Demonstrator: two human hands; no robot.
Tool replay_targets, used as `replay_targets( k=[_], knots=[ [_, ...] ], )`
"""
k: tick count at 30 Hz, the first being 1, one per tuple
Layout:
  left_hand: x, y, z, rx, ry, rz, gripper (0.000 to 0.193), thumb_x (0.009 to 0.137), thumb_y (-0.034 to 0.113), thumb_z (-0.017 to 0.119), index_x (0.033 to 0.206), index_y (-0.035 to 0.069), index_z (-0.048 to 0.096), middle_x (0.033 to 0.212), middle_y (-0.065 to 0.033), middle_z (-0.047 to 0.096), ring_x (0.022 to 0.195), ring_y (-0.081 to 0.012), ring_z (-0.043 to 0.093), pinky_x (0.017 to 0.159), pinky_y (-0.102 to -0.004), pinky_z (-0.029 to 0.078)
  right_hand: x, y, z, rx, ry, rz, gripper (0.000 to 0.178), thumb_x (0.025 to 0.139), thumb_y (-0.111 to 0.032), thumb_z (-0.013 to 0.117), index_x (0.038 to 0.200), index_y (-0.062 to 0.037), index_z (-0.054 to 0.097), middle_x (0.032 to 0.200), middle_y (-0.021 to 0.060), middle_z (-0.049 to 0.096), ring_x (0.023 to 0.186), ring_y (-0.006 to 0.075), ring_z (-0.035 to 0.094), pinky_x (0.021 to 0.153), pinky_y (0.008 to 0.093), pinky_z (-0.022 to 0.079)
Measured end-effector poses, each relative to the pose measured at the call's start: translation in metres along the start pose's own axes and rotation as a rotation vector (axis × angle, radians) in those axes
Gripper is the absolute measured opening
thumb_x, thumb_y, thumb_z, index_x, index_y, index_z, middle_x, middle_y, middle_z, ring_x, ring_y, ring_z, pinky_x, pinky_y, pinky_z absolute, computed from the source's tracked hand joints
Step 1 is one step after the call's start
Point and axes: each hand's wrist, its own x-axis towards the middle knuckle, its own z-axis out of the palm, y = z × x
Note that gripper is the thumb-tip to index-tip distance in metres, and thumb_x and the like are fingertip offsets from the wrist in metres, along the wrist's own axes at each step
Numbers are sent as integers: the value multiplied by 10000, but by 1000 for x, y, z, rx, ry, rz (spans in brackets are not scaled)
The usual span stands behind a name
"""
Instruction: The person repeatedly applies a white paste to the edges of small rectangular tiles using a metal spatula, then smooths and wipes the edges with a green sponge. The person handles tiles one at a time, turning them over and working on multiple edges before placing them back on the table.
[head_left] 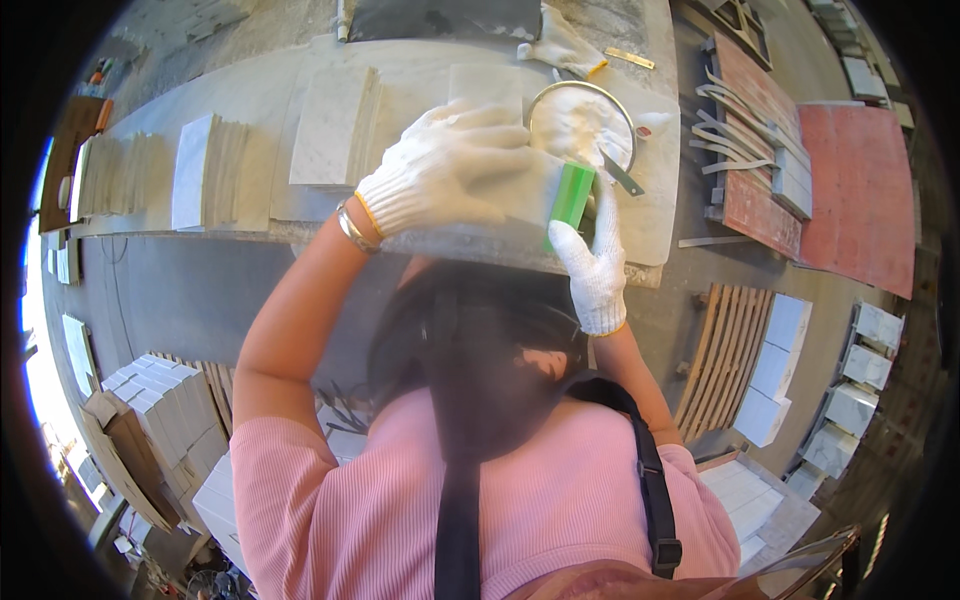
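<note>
My left hand (450, 165), in a white knitted glove, is spread over a pale marble tile (485, 205) at the bench's near edge. Its fingers are stretched out and slightly blurred. Gloved the same way, my right hand (595, 265) grips a green rectangular block (572, 192) at the tile's right side. Just beyond that block sits a round bowl (632, 118) of white powder or paste (575, 115). A putty knife (622, 174) leans on the bowl's near right rim.
Marble tiles (335, 130) stand in leaning stacks along the bench (270, 60), with another stack (200, 172) farther left. A loose glove (563, 42) and a yellow strip (630, 58) lie behind the bowl. Wooden pallets (725, 355) and red boards (855, 190) are off to the right.
</note>
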Motion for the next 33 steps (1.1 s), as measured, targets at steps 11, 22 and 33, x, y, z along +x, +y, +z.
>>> replay_targets(
  k=[11,22,33],
  knots=[
    [3,5,-5,-30,-52,-43,714,678,357,839,1340,150,669,1443,-108,599,1413,-317,477,1187,-530,342,-4,12,-8,-220,16,-79,817,933,-99,686,1616,-2,249,1523,157,471,1368,240,494,1128,362,396],
    [3,4,-5,-12,-71,-52,726,678,375,839,1346,152,666,1457,-106,588,1421,-330,466,1197,-526,332,-3,19,-12,-475,26,-264,816,904,-126,728,1592,0,308,1423,190,532,1304,291,544,1115,388,413],
    [4,4,-4,-39,-50,-52,713,671,358,832,1337,158,674,1466,-86,588,1417,-330,471,1197,-523,334,0,18,-15,-542,5,-422,832,839,-75,774,1568,-14,379,1441,183,543,1326,277,544,1113,376,426]
  ],
)
